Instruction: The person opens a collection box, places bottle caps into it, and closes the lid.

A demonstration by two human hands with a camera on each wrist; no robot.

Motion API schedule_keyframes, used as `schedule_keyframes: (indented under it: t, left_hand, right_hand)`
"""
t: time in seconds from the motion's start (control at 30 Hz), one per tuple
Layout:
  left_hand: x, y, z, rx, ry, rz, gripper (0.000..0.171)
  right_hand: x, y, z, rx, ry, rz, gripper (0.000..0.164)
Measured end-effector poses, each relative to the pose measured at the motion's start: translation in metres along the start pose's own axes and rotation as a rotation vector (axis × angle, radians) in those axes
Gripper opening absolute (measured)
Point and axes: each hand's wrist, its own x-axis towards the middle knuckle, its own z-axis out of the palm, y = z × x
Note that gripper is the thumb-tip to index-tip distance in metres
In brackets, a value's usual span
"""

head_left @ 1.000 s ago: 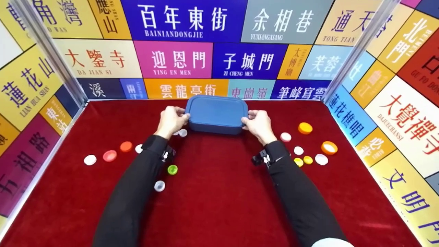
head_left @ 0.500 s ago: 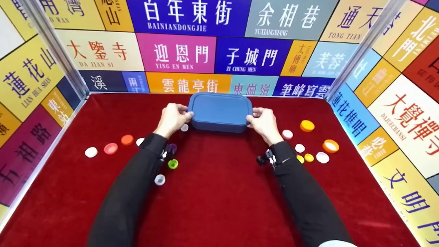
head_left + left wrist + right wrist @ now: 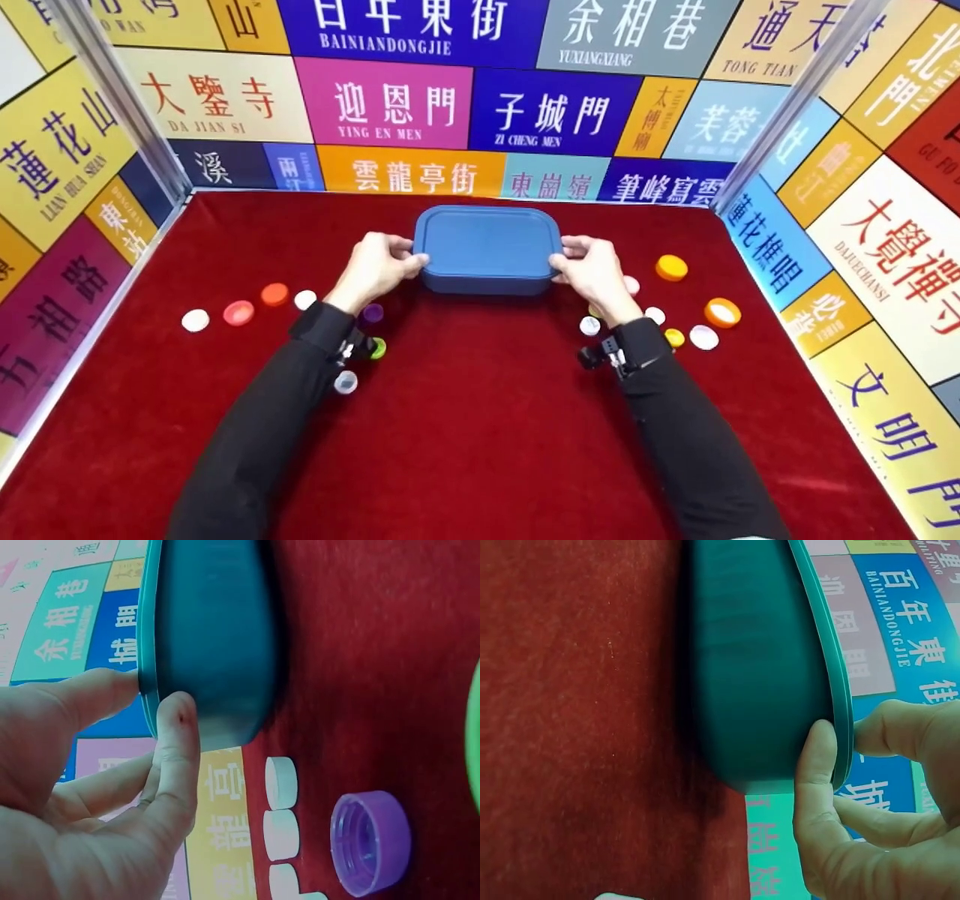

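A blue lunch box point(image 3: 487, 244) with a rounded lid is between both hands near the back of the red cloth. My left hand point(image 3: 373, 270) pinches the lid's rim at the left end. At the right end, my right hand point(image 3: 596, 271) grips the same rim. In the left wrist view, finger and thumb sit on either side of the lid edge, beside the box's wall point(image 3: 214, 630). The right wrist view has the fingers on the rim of the box point(image 3: 757, 667) likewise. The lid lies flat on the box, and its contents are hidden.
Bottle caps lie scattered on the red cloth point(image 3: 465, 420): a red cap point(image 3: 274, 294), a purple cap point(image 3: 371, 844) and several white ones on the left. Right of the box are orange caps point(image 3: 671, 268) and a yellow cap point(image 3: 674, 338). Printed panels point(image 3: 382, 103) wall the back and sides.
The box and both hands have come slightly away from the back wall, toward me. Both hands keep their hold on the lid's rim. The head view has tilted a little down.
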Motion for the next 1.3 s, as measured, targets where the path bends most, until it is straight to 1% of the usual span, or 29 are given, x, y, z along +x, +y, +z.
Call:
schedule_keyframes:
  t: [0.2,0.3,0.43,0.67,0.83,1.03,1.3]
  left_hand:
    - [-0.011,0.002,0.001,-0.004,-0.017,0.011,0.056]
    - [-0.017,0.0,0.002,0.006,-0.016,0.015,0.055]
    - [-0.024,-0.003,0.004,0.007,-0.018,0.032,0.056]
    - [-0.038,-0.005,0.008,0.034,-0.04,0.014,0.058]
    - [-0.047,-0.006,0.009,-0.012,-0.061,0.027,0.056]
    - [-0.055,-0.007,0.01,-0.064,-0.068,0.052,0.053]
    - [-0.064,-0.005,0.01,-0.083,-0.083,0.036,0.055]
  right_hand:
    - [-0.012,0.003,-0.008,0.037,-0.03,0.009,0.064]
    - [-0.017,0.007,-0.009,0.042,-0.05,0.019,0.066]
    - [-0.024,0.012,-0.011,0.048,-0.059,0.01,0.067]
    - [-0.035,0.021,-0.014,0.07,-0.081,-0.013,0.063]
    - [-0.042,0.026,-0.017,0.08,-0.094,-0.022,0.06]
    - [-0.049,0.029,-0.019,0.097,-0.093,-0.038,0.058]
    - [-0.056,0.029,-0.022,0.115,-0.105,-0.037,0.057]
